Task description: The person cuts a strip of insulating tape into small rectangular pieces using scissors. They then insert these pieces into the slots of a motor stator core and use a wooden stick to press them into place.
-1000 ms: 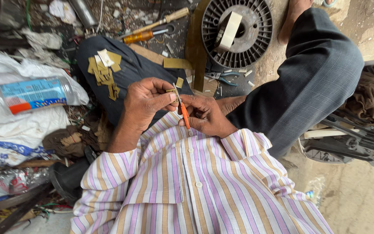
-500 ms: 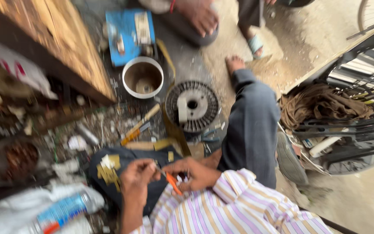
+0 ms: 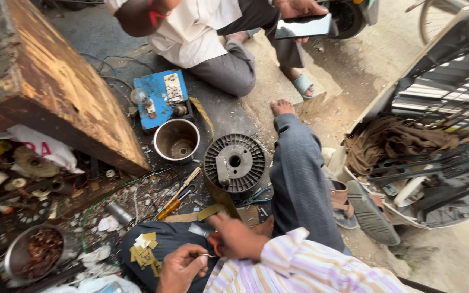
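My left hand [image 3: 183, 267] pinches something too small to identify, yellow paper scraps [image 3: 145, 252] just left of it on my knee, while my right hand [image 3: 234, 239] grips orange-handled scissors [image 3: 206, 237], the grey spool [image 3: 234, 163] lying beyond.

A dark rectangular phone screen [image 3: 303, 26] shows at top centre.
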